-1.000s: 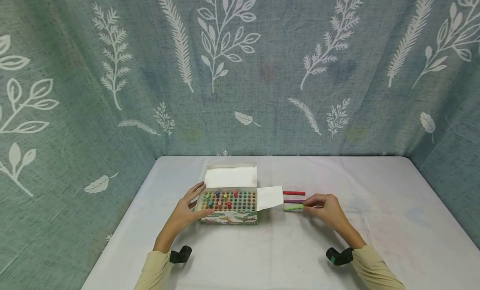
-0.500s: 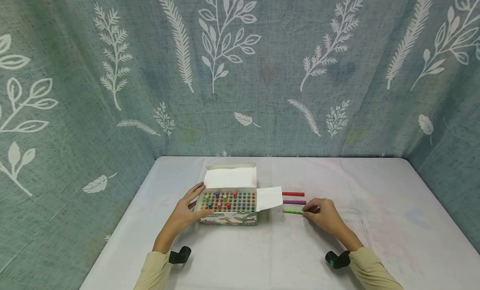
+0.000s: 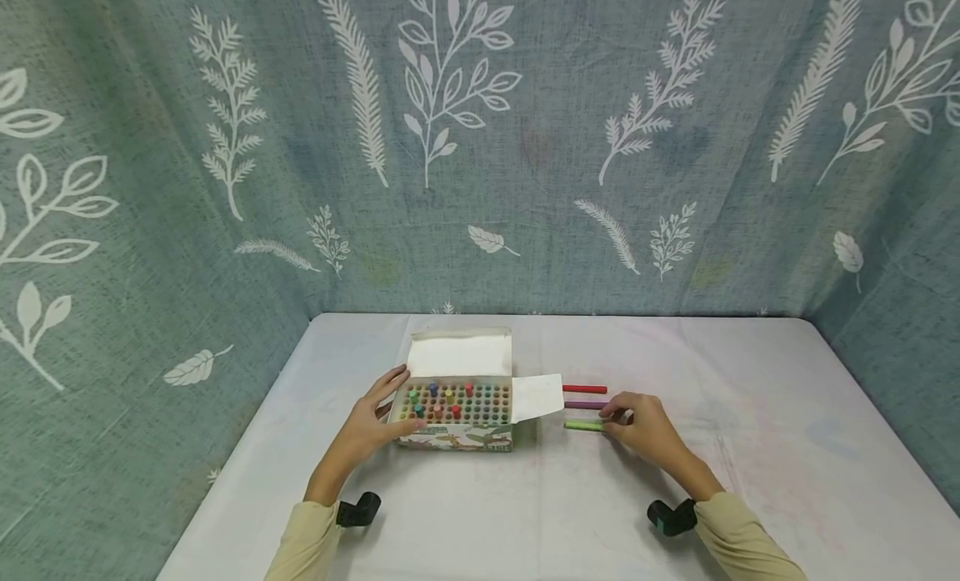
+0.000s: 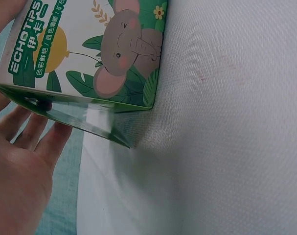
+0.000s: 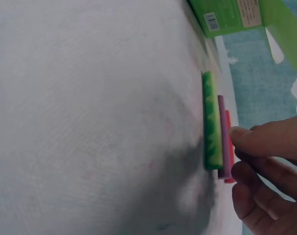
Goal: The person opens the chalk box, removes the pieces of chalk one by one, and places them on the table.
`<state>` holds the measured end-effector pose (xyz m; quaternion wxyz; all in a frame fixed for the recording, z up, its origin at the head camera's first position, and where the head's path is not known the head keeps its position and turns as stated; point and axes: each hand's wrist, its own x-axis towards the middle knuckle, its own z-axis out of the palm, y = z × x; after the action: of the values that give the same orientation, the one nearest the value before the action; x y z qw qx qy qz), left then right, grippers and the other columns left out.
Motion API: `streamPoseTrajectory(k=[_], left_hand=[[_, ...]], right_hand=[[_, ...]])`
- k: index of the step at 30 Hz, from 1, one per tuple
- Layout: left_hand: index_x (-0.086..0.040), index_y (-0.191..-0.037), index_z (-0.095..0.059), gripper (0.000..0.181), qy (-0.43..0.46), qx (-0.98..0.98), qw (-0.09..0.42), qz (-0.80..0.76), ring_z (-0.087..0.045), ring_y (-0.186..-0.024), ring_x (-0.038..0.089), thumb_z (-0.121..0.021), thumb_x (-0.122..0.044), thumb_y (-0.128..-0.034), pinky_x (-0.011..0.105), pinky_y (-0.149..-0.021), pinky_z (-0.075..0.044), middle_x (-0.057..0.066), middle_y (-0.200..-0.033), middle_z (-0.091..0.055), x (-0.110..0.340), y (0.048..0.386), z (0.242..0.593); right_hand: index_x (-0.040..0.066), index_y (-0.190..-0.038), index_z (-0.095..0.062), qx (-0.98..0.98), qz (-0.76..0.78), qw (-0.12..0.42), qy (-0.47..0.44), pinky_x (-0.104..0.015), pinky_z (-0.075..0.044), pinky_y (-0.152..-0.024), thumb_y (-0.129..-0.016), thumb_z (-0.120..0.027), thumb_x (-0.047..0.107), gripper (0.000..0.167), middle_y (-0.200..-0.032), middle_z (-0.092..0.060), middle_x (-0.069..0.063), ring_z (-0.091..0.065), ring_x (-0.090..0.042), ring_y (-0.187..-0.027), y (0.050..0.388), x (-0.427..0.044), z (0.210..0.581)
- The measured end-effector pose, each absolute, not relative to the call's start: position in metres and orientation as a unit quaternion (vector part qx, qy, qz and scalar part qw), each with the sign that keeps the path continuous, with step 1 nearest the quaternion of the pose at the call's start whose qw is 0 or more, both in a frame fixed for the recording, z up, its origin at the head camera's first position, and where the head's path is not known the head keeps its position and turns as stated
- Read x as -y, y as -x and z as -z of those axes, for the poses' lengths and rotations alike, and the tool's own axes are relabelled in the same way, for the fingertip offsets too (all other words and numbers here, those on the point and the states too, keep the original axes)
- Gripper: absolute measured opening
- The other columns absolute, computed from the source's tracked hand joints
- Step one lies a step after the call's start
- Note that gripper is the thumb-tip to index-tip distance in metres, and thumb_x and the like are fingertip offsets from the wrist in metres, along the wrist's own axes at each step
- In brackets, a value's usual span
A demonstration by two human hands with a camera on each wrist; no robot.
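My left hand (image 3: 362,431) holds the left end of a printed cardboard box (image 3: 459,438), thumb at the front and fingers spread along the side. Many holes fill the box top, with several coloured stick ends (image 3: 456,411) poking up. Three slim sticks, like chalk or crayons, lie side by side on the table: red (image 3: 585,389), purple (image 3: 585,405) and a leaf-patterned green one (image 5: 212,122). My right hand (image 3: 647,427) hovers at their right ends, thumb and forefinger parted. The right wrist view shows its thumb apart from the green stick.
The box's white lid (image 3: 461,354) stands up behind, and a white side flap (image 3: 537,396) reaches toward the sticks. A white cloth (image 3: 540,514) covers the table. Leaf-printed curtains (image 3: 480,256) hang at the back and sides.
The green stick has come nearer the table front, away from the purple one, and my right fingers have parted from it. My left hand keeps its hold on the box.
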<state>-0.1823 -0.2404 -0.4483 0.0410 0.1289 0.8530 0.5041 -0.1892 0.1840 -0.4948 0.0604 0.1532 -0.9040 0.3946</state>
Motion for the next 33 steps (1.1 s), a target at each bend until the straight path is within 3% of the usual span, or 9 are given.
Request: streamPoseTrajectory(k=[7,18,33], left_hand=[[-0.015,-0.150,-0.029,0.087,-0.132,-0.856,0.027,-0.499,-0.012,-0.143,0.031,-0.078,-0.030,-0.0797,0.056,-0.110,-0.026,-0.001,-0.156,-0.015,0.250,0.193,0.468],[-0.015,-0.150,-0.030,0.086,-0.135,-0.855,0.026,-0.501,-0.012,-0.142,0.032,-0.078,-0.030,-0.0797,0.056,-0.110,-0.026,0.003,-0.156,-0.016,0.253,0.196,0.471],[-0.016,-0.150,-0.030,0.088,-0.137,-0.854,0.027,-0.500,-0.014,-0.142,0.032,-0.079,-0.030,-0.0788,0.056,-0.109,-0.028,0.002,-0.156,-0.016,0.251,0.195,0.474]], right_hand=[[0.007,-0.083,-0.073,0.901,-0.390,0.074,-0.176,-0.027,-0.051,-0.060,-0.075,-0.075,-0.002,0.012,-0.081,-0.067,0.003,-0.060,-0.013,-0.074,0.194,-0.180,0.479],[0.008,-0.083,-0.073,0.879,-0.401,0.113,-0.232,-0.024,-0.052,-0.056,-0.077,-0.075,-0.002,0.012,-0.081,-0.067,0.002,-0.060,-0.012,-0.071,0.201,-0.162,0.446],[0.002,-0.089,-0.072,0.849,-0.431,0.100,-0.290,-0.029,-0.053,-0.058,-0.082,-0.072,0.001,0.008,-0.085,-0.068,-0.002,-0.062,-0.015,-0.075,0.206,-0.120,0.413]])
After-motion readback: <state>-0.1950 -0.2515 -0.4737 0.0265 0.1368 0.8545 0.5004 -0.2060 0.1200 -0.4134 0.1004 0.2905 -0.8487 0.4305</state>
